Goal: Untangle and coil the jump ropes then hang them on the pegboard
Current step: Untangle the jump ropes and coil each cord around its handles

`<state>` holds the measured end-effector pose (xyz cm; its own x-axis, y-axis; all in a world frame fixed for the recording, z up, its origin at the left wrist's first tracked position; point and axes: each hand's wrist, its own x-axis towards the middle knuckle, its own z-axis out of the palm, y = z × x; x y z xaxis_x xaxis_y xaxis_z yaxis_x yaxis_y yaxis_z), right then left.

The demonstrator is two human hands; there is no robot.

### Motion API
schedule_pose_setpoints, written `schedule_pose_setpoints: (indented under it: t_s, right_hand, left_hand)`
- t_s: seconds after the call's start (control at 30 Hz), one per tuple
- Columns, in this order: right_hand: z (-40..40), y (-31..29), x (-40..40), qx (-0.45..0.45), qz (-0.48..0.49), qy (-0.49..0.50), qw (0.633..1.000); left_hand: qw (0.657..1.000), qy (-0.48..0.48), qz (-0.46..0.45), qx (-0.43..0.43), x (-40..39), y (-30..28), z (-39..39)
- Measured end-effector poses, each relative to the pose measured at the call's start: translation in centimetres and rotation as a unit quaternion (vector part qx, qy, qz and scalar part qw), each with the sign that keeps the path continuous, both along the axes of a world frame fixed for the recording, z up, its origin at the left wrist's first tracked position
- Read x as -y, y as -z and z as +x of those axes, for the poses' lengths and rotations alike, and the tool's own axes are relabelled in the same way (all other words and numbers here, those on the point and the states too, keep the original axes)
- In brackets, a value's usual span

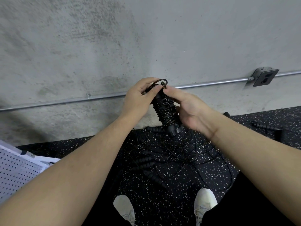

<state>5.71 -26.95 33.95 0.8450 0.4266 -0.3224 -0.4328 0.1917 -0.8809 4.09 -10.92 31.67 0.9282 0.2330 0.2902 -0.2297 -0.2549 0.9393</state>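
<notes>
Left hand (140, 93), right hand (187, 108) both grip coiled jump rope (164, 110) (cord wound round handles)

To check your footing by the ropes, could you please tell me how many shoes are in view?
2. The left shoe is at bottom centre, the right shoe to its right; both stand on the floor near the tangled ropes.

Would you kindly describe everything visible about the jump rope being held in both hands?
The jump rope is black, two ribbed handles side by side with thin cord wound around them into a tight bundle. It is held upright, tilted slightly, above the speckled floor. The left hand pinches a cord loop at its top; the right hand supports its side.
</notes>
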Motion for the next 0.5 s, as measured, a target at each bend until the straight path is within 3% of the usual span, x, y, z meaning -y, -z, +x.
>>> schedule_pose_setpoints:
  t_s: [0.17, 0.5]
  right_hand:
    - [0.12, 0.20, -0.33, -0.020, 0.036, 0.055, 0.998]
    - [0.26, 0.08, -0.22, -0.010, 0.032, 0.100, 0.994]
  left_hand:
    - [0.999, -0.015, -0.042, -0.021, 0.05, 0.20, -0.06]
    - [0.997, -0.019, 0.069, -0.012, 0.75, -0.01, -0.41]
